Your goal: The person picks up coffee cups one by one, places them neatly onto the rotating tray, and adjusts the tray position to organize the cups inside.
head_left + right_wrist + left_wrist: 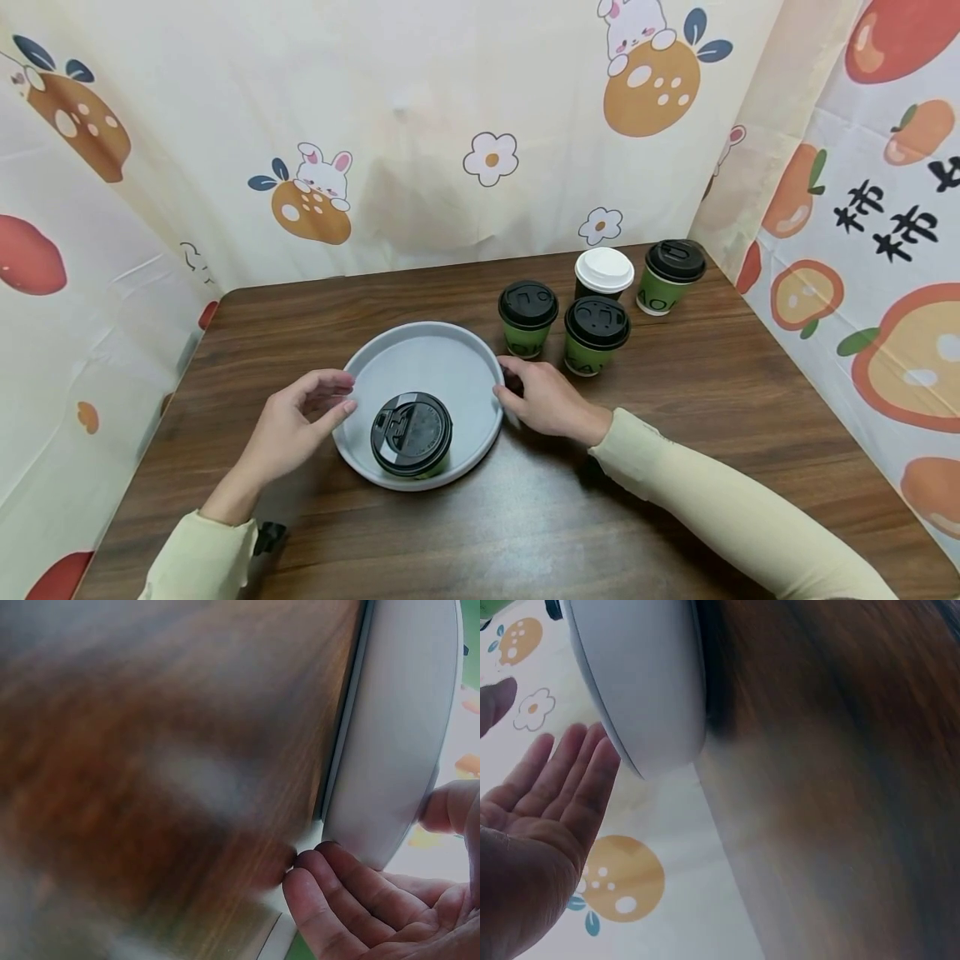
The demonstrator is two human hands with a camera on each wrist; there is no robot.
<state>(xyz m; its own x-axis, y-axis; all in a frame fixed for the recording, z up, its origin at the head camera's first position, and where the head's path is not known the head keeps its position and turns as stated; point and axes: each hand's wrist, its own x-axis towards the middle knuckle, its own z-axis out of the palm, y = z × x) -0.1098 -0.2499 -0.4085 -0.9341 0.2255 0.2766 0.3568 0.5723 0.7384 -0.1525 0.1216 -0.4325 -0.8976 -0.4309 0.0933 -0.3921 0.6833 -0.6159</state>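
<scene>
A round grey tray (457,367) lies on the table, with one green paper cup (412,435) with a black lid standing near its front. At the tray's right side, my right hand (551,400) grips the rim; in the right wrist view its thumb touches the top edge and the fingers (364,896) reach the lower side of the wall. My left hand (296,429) is at the left edge, thumb and fingers apart, holding nothing. The left wrist view shows its fingers (570,772) extended beside the tray wall (645,682); whether they touch it I cannot tell.
Right of the tray stand two black-lidded green cups, one nearer (596,333) and one by the rim (528,317). Behind them are a white-lidded cup (603,271) and another green cup (670,275). Printed cloth (420,100) surrounds the brown wooden table (675,400).
</scene>
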